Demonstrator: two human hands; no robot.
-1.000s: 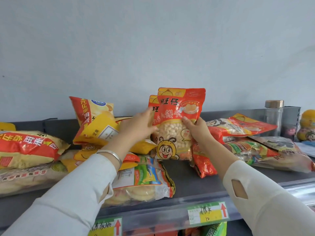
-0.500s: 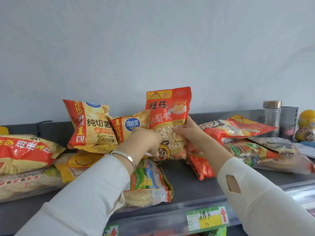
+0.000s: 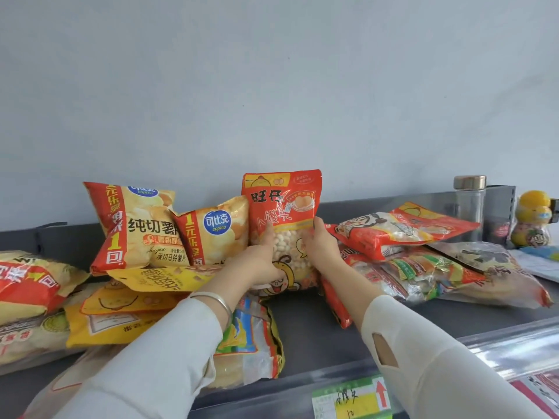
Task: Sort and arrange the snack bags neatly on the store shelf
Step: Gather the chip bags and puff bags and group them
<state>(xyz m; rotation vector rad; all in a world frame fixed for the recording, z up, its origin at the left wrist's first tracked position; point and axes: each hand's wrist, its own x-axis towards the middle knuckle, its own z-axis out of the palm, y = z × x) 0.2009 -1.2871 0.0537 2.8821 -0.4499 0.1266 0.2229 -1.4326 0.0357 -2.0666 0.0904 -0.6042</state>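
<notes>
now, red snack bag (image 3: 284,204) stands upright at the middle back of the shelf (image 3: 308,328), touching the smaller of two yellow chip bags (image 3: 214,234) on its left, with a flat pile of bags (image 3: 402,225) just beside it on the right. left hand (image 3: 260,261) grips its lower left edge, fingers lying up the front. right hand (image 3: 323,246) curls round the lower right edge; cannot tell whether the base rests on the shelf.

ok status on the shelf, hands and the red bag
Left grip and right grip both on the red bag, upright on the shelf. Chip bags crowd its left; flat bag pile close on its right.
</notes>
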